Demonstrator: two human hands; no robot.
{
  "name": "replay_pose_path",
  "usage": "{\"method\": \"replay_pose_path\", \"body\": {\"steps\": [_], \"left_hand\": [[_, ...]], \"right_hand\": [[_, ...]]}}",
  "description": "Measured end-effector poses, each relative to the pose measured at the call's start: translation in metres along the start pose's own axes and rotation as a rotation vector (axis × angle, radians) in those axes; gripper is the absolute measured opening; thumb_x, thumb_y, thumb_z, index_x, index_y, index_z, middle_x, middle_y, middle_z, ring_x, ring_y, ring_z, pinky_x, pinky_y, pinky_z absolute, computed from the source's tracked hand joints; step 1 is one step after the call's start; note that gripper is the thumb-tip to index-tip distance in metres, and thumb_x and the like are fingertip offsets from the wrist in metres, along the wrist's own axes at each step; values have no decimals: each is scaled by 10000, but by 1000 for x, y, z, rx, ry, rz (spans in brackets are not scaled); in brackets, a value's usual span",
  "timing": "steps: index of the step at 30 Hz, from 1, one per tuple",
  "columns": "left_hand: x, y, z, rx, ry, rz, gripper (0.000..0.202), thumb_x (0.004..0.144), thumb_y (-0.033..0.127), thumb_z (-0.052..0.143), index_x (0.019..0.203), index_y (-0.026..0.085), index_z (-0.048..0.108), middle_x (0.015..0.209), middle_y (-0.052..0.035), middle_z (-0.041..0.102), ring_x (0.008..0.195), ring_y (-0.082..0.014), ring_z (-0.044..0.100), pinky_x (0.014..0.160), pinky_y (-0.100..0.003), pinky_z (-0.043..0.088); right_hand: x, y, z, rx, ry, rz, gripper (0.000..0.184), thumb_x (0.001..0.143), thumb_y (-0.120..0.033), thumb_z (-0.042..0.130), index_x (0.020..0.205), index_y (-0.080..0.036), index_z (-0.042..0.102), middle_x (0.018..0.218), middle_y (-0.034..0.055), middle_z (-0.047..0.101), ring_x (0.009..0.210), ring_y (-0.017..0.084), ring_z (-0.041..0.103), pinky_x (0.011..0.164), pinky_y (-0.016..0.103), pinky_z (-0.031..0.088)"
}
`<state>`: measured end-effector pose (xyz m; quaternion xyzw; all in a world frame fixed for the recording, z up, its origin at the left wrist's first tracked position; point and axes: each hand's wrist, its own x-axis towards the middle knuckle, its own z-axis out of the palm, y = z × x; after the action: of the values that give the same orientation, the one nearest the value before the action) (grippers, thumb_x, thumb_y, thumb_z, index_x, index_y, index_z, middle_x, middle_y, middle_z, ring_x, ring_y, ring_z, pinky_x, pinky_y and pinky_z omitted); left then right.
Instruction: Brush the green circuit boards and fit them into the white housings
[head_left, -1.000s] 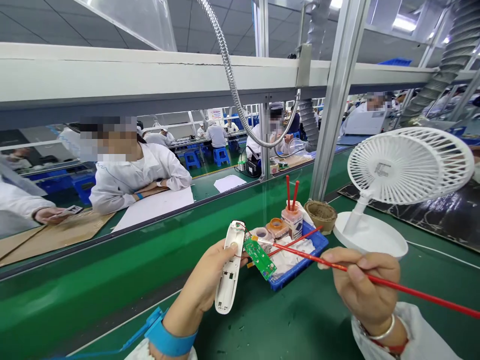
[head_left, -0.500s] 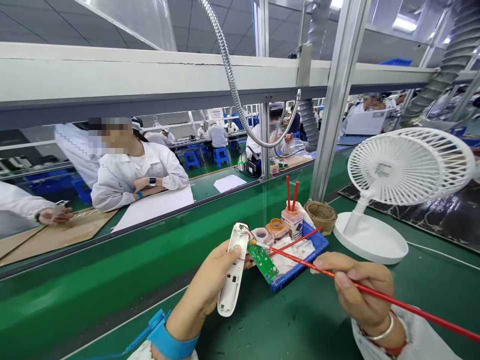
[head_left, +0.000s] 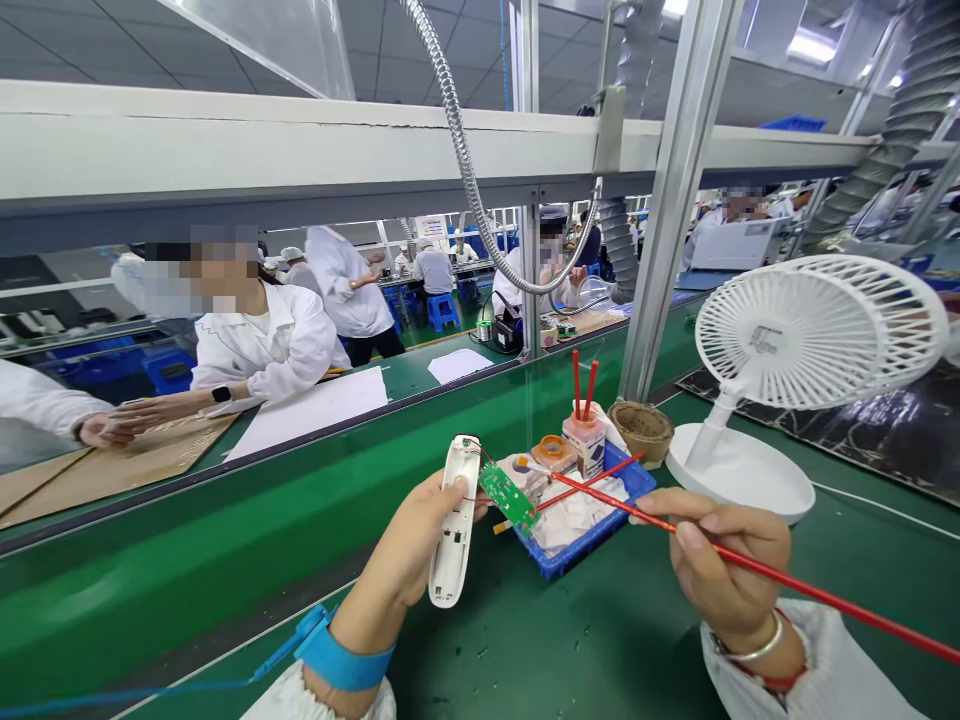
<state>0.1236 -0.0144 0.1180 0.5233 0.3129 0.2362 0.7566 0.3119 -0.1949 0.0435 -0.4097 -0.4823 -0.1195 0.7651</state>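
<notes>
From where I stand, I see that the red brush point(head_left: 604, 495) has just come away from the green circuit board point(head_left: 510, 495). Half a second ago its bristle tip point(head_left: 523, 462) was at the upper corner of the board, where the thin wires point(head_left: 487, 457) are; now there is a small gap, and the tip appears over the blue tray point(head_left: 553, 568), near the orange-rimmed jar point(head_left: 553, 450). So, in my judgement, the brushing is paused at this instant. The right hand point(head_left: 731, 560) holds the brush in a narrow pinch, like a pen. The left hand point(head_left: 424, 525) is closed around the white casing point(head_left: 450, 562), its thumb pressing on the inner face; the casing has moved a little upward and leftward. The board hangs beside it on the wires, overlapping the tray's edge in my view; whether they touch, I cannot tell. Across the bench, a co-worker point(head_left: 289, 345) has stretched out an arm.
</notes>
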Motion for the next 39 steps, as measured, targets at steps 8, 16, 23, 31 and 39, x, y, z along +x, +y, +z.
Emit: {"method": "replay_pose_path", "body": {"steps": [8,16,23,31,39], "left_hand": [[58,-12,-48,-179,431,79,100,825,109,518,875,124,603,697,-40,650,606,-132,625,619,-253,516],[102,-27,-92,-145,606,-3,115,872,206,513,832,113,566,683,19,577,522,-75,518,515,-218,450],[128,-30,-98,-122,610,-39,207,871,312,527,904,115,585,795,-14,604,632,-98,564,587,-256,490],[144,-35,-109,-46,583,55,219,870,306,530,978,121,571,848,-24,598,657,-103,566,581,-256,497],[165,-35,-106,-2,499,188,257,868,308,531,1052,131,553,914,-41,597,711,-121,580,615,-281,510]], "right_hand": [[-3,2,0,17,-7,70,196,780,-180,650,895,-262,514,886,57,708,647,206,671,560,352,546],[-3,-1,2,-3,-25,38,174,815,-149,585,932,-244,498,905,73,704,714,228,671,587,385,561],[-4,-6,9,-8,-15,12,205,827,-113,546,964,-250,480,919,45,701,832,253,661,692,457,555],[-4,-6,17,17,-15,33,194,833,-95,543,954,-235,485,898,46,699,846,229,665,675,390,547],[-10,-1,19,-25,-62,72,179,837,-109,551,945,-234,480,861,67,698,808,241,668,666,408,548]]}}
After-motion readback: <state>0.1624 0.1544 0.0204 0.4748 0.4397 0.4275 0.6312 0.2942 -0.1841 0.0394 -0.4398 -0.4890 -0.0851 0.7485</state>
